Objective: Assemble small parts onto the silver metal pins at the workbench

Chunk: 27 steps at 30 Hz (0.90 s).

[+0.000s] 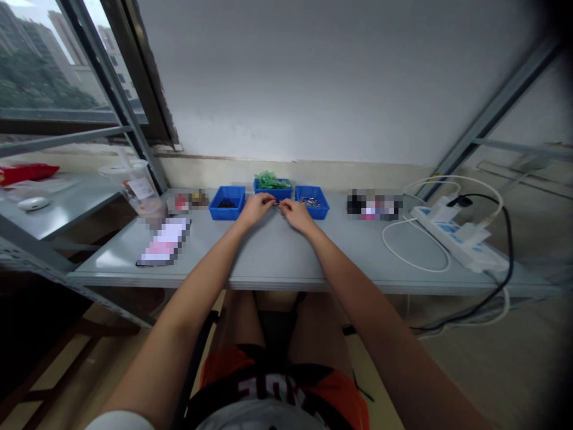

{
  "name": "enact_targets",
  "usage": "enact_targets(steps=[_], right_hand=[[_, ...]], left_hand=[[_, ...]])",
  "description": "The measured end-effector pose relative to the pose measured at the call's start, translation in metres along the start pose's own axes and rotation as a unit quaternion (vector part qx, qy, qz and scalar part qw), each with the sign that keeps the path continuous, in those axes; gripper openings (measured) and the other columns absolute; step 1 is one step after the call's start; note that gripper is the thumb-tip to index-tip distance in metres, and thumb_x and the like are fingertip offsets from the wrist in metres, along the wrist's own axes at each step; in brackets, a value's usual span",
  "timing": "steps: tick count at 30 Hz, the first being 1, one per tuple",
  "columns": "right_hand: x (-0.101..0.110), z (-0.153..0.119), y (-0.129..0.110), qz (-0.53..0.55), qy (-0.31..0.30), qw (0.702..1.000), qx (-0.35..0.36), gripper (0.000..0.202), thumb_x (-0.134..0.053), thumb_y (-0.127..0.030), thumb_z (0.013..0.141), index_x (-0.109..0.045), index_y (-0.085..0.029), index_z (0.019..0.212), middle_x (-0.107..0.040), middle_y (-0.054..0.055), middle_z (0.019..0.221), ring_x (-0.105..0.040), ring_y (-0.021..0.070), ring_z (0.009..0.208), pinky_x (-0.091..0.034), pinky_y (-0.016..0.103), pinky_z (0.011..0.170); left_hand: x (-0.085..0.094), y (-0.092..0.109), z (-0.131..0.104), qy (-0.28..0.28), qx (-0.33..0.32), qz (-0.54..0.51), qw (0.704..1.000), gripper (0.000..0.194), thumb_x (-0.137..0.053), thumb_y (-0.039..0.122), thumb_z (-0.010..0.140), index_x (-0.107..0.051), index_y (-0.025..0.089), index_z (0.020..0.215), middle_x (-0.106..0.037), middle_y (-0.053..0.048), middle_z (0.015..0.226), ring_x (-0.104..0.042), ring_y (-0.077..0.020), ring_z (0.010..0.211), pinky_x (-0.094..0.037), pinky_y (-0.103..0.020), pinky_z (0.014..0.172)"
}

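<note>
My left hand (259,207) and my right hand (295,214) meet over the middle of the grey table (277,257). The fingertips of both are pinched around small parts, partly dark and partly shiny, too tiny to name. Left of my hands stands a blue bin (213,210) with small dark pieces (226,203) in it. Close to my right hand is another blue bin (319,213), holding small shiny metal pieces (308,202). Behind my hands, a third blue bin (282,194) is heaped with green plastic-looking packets (270,180).
A phone (165,242) lies at the left, near a lidded drink cup (142,194). To the right are a white power strip (465,242) with plugs and a looping white cable (394,254). A blurred-out cluster of items (375,206) sits at the back right.
</note>
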State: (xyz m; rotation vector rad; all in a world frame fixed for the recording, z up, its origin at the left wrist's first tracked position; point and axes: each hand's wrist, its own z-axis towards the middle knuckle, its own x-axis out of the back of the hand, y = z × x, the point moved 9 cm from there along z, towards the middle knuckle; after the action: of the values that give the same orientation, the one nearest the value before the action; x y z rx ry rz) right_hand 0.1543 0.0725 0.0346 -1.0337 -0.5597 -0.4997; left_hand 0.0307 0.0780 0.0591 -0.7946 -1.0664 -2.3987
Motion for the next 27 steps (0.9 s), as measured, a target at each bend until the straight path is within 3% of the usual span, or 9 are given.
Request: enact_targets(steps=[10, 15, 22, 27], right_hand=[[-0.005, -0.001, -0.006, 0.012, -0.026, 0.999, 0.026, 0.024, -0.045, -0.031, 0.090, -0.064, -0.016, 0.085, -0.062, 0.001, 0.070, -0.052, 0.0135, 0.065, -0.036, 0.025, 0.066], [-0.002, -0.001, -0.005, 0.023, -0.008, 1.000, 0.017, 0.024, -0.048, -0.033, 0.090, -0.065, -0.016, 0.089, -0.061, 0.001, 0.068, -0.052, 0.0132, 0.063, -0.036, 0.024, 0.065], [0.011, -0.002, -0.005, 0.040, 0.039, 0.998, -0.002, 0.025, -0.048, -0.035, 0.089, -0.065, -0.017, 0.085, -0.064, 0.001, 0.071, -0.056, 0.0147, 0.069, -0.039, 0.026, 0.069], [0.008, 0.000, -0.003, 0.040, 0.036, 0.998, 0.009, 0.023, -0.051, -0.036, 0.087, -0.067, -0.018, 0.088, -0.067, 0.002, 0.075, -0.058, 0.0148, 0.071, -0.041, 0.026, 0.070]], left_hand=[[0.003, 0.008, -0.002, 0.029, 0.005, -0.070, 0.997, 0.011, -0.056, 0.021, 0.082, -0.065, 0.013, 0.084, -0.070, -0.006, 0.087, -0.064, -0.0165, 0.083, -0.049, -0.027, 0.076], [0.008, 0.004, -0.003, 0.058, 0.016, -0.089, 0.994, 0.009, -0.057, 0.021, 0.081, -0.060, 0.014, 0.084, -0.066, -0.003, 0.079, -0.063, -0.0137, 0.076, -0.049, -0.024, 0.072], [-0.005, 0.009, -0.003, -0.024, -0.021, -0.015, 0.999, 0.013, -0.058, 0.023, 0.082, -0.066, 0.014, 0.089, -0.070, -0.006, 0.088, -0.063, -0.0159, 0.078, -0.048, -0.027, 0.073], [-0.008, 0.010, -0.003, -0.031, -0.040, 0.018, 0.999, 0.015, -0.059, 0.021, 0.079, -0.067, 0.013, 0.089, -0.070, -0.007, 0.088, -0.063, -0.0168, 0.079, -0.048, -0.027, 0.072]])
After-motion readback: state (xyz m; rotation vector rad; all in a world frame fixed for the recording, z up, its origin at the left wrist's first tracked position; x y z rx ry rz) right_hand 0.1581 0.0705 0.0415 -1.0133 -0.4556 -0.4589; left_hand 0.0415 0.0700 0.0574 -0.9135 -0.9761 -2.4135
